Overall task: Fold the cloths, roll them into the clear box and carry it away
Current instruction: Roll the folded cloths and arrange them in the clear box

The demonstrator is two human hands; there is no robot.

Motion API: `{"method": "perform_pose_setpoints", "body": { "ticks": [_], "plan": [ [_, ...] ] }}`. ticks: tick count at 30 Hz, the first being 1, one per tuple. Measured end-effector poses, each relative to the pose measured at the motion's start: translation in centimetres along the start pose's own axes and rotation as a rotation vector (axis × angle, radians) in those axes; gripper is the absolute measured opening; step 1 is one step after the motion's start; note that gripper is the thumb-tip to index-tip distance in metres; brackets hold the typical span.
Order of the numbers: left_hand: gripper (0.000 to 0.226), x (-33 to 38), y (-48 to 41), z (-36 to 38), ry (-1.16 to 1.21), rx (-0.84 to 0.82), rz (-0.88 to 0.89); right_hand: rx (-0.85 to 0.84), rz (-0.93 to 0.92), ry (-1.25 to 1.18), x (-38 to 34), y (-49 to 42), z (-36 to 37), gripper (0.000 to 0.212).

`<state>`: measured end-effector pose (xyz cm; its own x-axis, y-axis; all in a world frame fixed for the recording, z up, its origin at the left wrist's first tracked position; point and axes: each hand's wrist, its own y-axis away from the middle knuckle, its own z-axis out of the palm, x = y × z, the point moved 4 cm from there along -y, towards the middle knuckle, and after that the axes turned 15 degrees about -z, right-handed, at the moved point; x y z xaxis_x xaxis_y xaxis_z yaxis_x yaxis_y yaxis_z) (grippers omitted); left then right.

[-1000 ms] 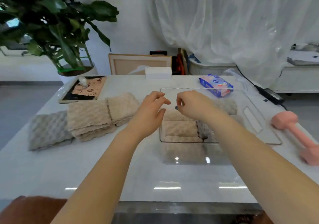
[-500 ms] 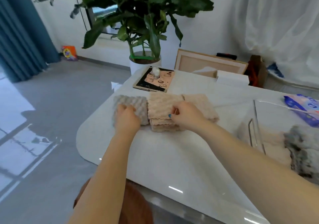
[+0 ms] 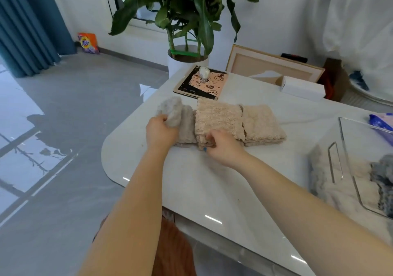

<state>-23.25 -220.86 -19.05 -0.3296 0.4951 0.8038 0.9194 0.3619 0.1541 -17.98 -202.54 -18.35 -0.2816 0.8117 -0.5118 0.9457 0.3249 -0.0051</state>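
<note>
Three fluffy cloth piles lie in a row on the white table (image 3: pixel 212 186). My left hand (image 3: pixel 160 132) grips the grey cloth (image 3: pixel 177 114) at the left end and has its near part bunched and lifted. My right hand (image 3: pixel 221 146) pinches the front edge of the middle beige stack (image 3: pixel 217 117). A second beige stack (image 3: pixel 262 125) lies just to the right, untouched. The clear box (image 3: pixel 348 165) stands at the right edge of view, holding beige and grey cloths.
A tablet with a cartoon case (image 3: pixel 202 83) lies behind the cloths, a white box (image 3: pixel 303 87) further right. A blue wipes pack (image 3: pixel 380 123) sits behind the clear box. A potted plant (image 3: pixel 188 59) stands by the table's far corner. The rounded table edge runs close on the left.
The hands left the clear box and went to the cloth piles on the left as my view turned. Since half a second ago, my left hand has bunched up the grey cloth.
</note>
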Motion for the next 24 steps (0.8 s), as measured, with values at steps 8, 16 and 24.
{"method": "perform_pose_setpoints", "body": {
  "ticks": [8, 16, 24],
  "plan": [
    [0.033, 4.1, 9.0, -3.6, 0.511, -0.309, 0.282, 0.385, -0.032, -0.427, -1.7, 5.3, -4.4, 0.067],
    [0.023, 6.7, 17.0, -1.9, 0.743, -0.662, -0.012, 0.417, -0.028, -0.958, -1.6, 14.1, -9.1, 0.049],
    [0.087, 7.6, 21.5, 5.7, 0.284, -0.992, -0.253, 0.562, 0.279, -1.209, 2.1, 20.8, -10.4, 0.034]
  ]
}}
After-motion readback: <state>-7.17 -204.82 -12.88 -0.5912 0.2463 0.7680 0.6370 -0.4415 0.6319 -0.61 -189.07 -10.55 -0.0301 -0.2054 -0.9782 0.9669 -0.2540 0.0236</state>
